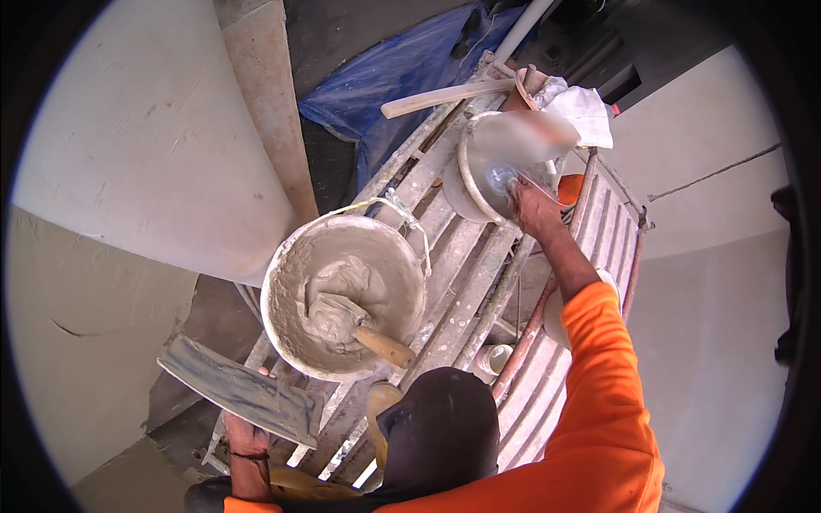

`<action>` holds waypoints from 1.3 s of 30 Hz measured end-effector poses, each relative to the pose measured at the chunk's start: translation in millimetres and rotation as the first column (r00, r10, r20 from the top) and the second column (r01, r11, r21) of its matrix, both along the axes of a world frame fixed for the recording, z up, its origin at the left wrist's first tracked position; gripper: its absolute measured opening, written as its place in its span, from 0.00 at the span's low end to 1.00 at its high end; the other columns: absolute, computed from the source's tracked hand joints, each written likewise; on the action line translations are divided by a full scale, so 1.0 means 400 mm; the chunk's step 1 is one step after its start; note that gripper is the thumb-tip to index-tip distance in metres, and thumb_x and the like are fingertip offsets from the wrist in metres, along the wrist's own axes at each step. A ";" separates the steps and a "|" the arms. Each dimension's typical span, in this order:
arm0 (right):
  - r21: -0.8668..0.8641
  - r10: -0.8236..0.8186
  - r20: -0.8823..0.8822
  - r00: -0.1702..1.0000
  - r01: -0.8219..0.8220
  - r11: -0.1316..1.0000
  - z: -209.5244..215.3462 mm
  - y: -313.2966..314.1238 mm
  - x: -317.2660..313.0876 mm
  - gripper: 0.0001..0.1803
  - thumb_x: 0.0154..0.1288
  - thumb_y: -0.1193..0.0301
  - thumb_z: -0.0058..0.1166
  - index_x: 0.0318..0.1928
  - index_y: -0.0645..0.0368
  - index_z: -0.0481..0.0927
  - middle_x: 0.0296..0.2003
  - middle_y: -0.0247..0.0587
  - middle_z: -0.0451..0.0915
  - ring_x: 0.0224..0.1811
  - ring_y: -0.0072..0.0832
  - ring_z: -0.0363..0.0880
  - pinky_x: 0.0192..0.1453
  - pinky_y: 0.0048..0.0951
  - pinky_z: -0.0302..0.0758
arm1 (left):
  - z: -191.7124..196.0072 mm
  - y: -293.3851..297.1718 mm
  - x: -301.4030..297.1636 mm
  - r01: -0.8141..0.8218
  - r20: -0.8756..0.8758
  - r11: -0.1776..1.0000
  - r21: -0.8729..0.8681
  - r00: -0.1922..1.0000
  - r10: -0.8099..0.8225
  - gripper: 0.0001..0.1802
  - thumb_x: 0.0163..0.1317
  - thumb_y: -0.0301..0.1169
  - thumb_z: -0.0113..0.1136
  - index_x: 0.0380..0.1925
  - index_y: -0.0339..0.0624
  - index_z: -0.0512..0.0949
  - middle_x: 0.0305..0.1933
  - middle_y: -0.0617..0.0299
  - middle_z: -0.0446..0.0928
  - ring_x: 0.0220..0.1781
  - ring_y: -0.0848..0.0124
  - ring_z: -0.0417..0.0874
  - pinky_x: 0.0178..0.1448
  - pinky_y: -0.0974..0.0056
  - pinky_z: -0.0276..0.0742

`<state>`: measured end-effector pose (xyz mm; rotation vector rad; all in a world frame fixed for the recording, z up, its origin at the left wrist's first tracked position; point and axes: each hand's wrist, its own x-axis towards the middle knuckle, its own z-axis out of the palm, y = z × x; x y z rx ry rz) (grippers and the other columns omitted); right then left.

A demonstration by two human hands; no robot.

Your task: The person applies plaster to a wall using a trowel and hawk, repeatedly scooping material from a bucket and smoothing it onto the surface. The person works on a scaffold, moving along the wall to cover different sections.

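My left hand grips a flat grey plaster board at the lower left, held tilted over the scaffold edge. My right hand reaches far forward in an orange sleeve and holds a clear plastic bottle by its cap end, over a second bucket. Between the hands stands a round bucket full of wet grey plaster, with a trowel lying in it, its wooden handle pointing to the lower right.
I stand on a plaster-stained plank scaffold with a metal rail on the right. Plastered walls close in on both sides. A blue tarp, a wooden float and a white cloth lie at the far end.
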<state>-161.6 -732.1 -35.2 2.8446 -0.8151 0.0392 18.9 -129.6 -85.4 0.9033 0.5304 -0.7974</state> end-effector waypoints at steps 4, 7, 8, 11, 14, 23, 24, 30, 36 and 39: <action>0.016 0.078 0.034 0.996 -0.079 0.997 0.078 0.114 -0.052 0.13 0.64 0.66 0.57 0.46 0.59 0.78 0.45 0.50 0.74 0.49 0.49 0.78 0.55 0.50 0.76 | 0.004 -0.007 -0.006 0.023 0.063 0.999 -0.031 0.998 -0.021 0.19 0.77 0.41 0.47 0.54 0.38 0.75 0.50 0.48 0.82 0.51 0.54 0.83 0.58 0.50 0.81; -0.075 0.167 -0.062 0.984 -0.172 0.982 0.131 0.218 -0.050 0.14 0.61 0.65 0.59 0.45 0.56 0.80 0.44 0.47 0.74 0.49 0.45 0.76 0.55 0.47 0.73 | 0.002 0.010 -0.014 0.030 0.097 0.998 -0.057 0.995 -0.025 0.19 0.77 0.40 0.47 0.54 0.37 0.75 0.51 0.48 0.82 0.52 0.54 0.84 0.59 0.49 0.81; -0.113 0.194 -0.078 0.978 -0.202 0.973 0.150 0.256 -0.040 0.15 0.57 0.62 0.62 0.42 0.54 0.81 0.43 0.45 0.74 0.49 0.41 0.75 0.57 0.43 0.70 | 0.002 0.017 -0.016 0.014 0.091 0.998 -0.055 0.996 -0.009 0.18 0.77 0.40 0.47 0.54 0.37 0.75 0.51 0.48 0.82 0.52 0.54 0.84 0.59 0.49 0.81; -0.173 0.351 -0.147 0.925 -0.374 0.911 0.216 0.368 0.000 0.16 0.54 0.59 0.64 0.41 0.53 0.82 0.43 0.44 0.74 0.50 0.40 0.75 0.58 0.43 0.69 | 0.011 0.038 -0.024 0.032 0.130 0.995 -0.092 0.991 -0.020 0.18 0.76 0.40 0.49 0.54 0.38 0.75 0.53 0.48 0.82 0.53 0.54 0.84 0.59 0.49 0.82; -0.116 0.391 -0.273 0.879 -0.434 0.893 0.260 0.466 0.057 0.15 0.53 0.61 0.65 0.39 0.53 0.83 0.43 0.42 0.75 0.50 0.37 0.75 0.61 0.41 0.67 | 0.025 0.044 -0.023 0.029 0.117 0.987 -0.156 0.993 -0.011 0.17 0.76 0.39 0.51 0.54 0.38 0.76 0.52 0.48 0.82 0.52 0.54 0.84 0.58 0.50 0.83; -0.021 0.316 -0.162 0.935 -0.323 0.946 0.247 0.513 0.090 0.14 0.52 0.64 0.64 0.40 0.56 0.83 0.42 0.43 0.75 0.49 0.40 0.76 0.58 0.43 0.72 | 0.048 0.050 -0.020 0.002 0.097 0.981 -0.195 0.995 0.018 0.19 0.78 0.42 0.47 0.56 0.39 0.73 0.54 0.46 0.81 0.54 0.55 0.84 0.61 0.50 0.82; -0.007 0.237 -0.091 0.967 -0.238 0.971 0.235 0.495 0.075 0.15 0.52 0.65 0.63 0.40 0.57 0.83 0.42 0.44 0.75 0.48 0.42 0.77 0.56 0.44 0.73 | 0.047 0.051 -0.019 -0.017 0.079 0.983 -0.184 0.996 0.032 0.20 0.78 0.43 0.47 0.56 0.39 0.73 0.54 0.46 0.81 0.54 0.55 0.84 0.61 0.50 0.82; 0.016 -0.017 0.263 0.965 0.014 1.000 0.151 0.305 -0.002 0.13 0.61 0.67 0.58 0.44 0.60 0.80 0.41 0.50 0.75 0.44 0.52 0.78 0.51 0.50 0.75 | 0.037 0.049 -0.015 -0.019 0.052 0.977 -0.214 0.998 0.031 0.22 0.77 0.45 0.49 0.59 0.41 0.73 0.56 0.46 0.81 0.57 0.55 0.83 0.62 0.49 0.81; -0.171 0.043 0.144 0.989 -0.018 0.985 0.017 0.103 -0.029 0.12 0.66 0.67 0.55 0.47 0.57 0.80 0.43 0.50 0.77 0.46 0.54 0.80 0.51 0.51 0.76 | 0.020 0.048 -0.021 0.009 0.062 0.919 -0.394 0.998 0.017 0.25 0.75 0.49 0.49 0.60 0.42 0.74 0.59 0.46 0.79 0.59 0.53 0.81 0.62 0.46 0.80; -0.089 -0.130 0.013 0.991 0.131 0.987 -0.029 0.053 -0.010 0.13 0.67 0.66 0.54 0.50 0.55 0.81 0.46 0.52 0.79 0.49 0.54 0.80 0.52 0.52 0.76 | 0.002 0.059 -0.025 -0.001 -0.023 0.851 -0.524 1.000 -0.012 0.29 0.74 0.52 0.48 0.62 0.42 0.74 0.62 0.45 0.78 0.60 0.52 0.80 0.64 0.43 0.78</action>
